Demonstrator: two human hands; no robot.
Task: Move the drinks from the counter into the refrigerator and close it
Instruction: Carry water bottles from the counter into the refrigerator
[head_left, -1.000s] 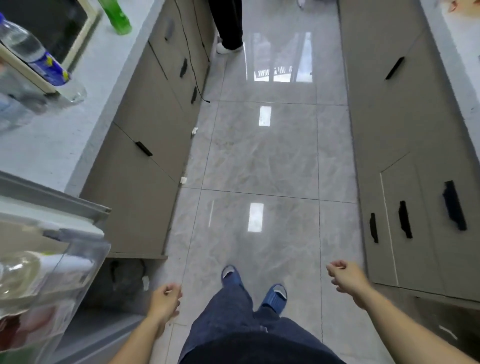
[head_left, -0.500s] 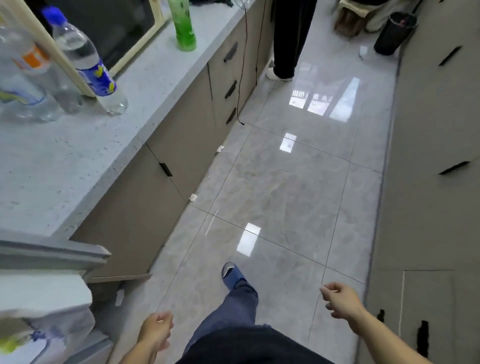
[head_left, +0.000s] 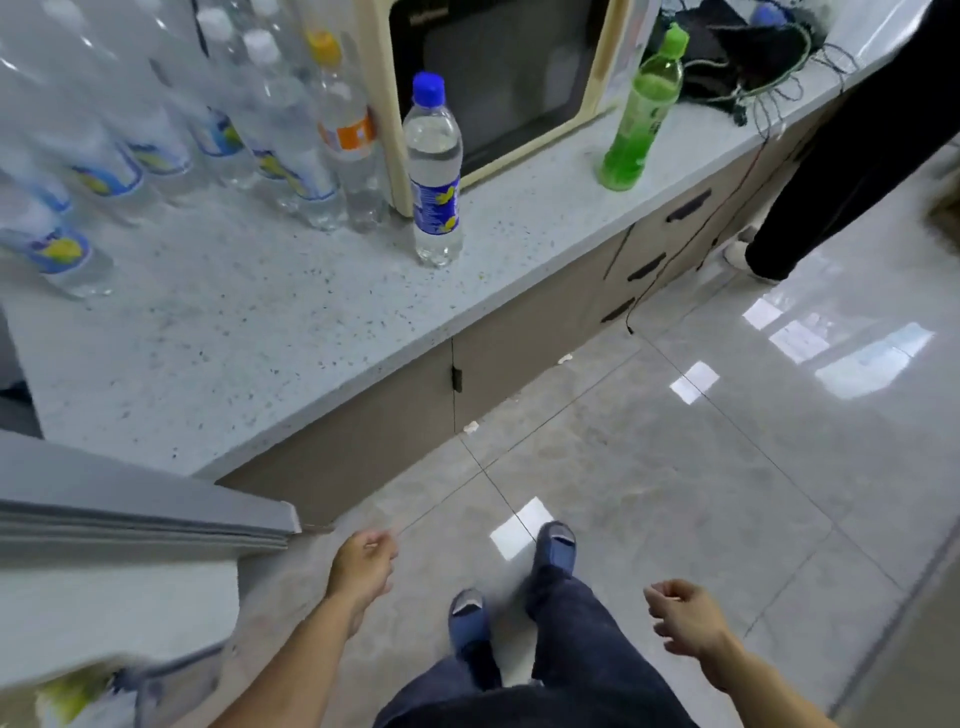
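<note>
Several clear water bottles stand on the speckled counter (head_left: 249, 353). The nearest one has a blue cap (head_left: 435, 171); an orange-capped bottle (head_left: 347, 130) is just left of it, with more blurred bottles (head_left: 109, 171) further left. A green bottle (head_left: 641, 109) stands apart to the right, in front of the microwave (head_left: 498, 67). The open refrigerator door (head_left: 130, 514) juts in at lower left, with a bottle visible on its shelf (head_left: 78, 696). My left hand (head_left: 363, 566) and my right hand (head_left: 685, 618) hang low over the floor with loosely curled fingers, holding nothing.
Another person's dark-trousered legs (head_left: 852, 156) stand at the counter's far right end. Black cables (head_left: 769, 62) lie on the counter behind the green bottle. Beige cabinets with black handles run below the counter. Glossy grey floor tiles (head_left: 675, 467) spread to the right.
My view has swung left and up toward the counter, bringing the row of bottles and the microwave into sight. Both hands stay low, holding nothing, while my feet step forward.
</note>
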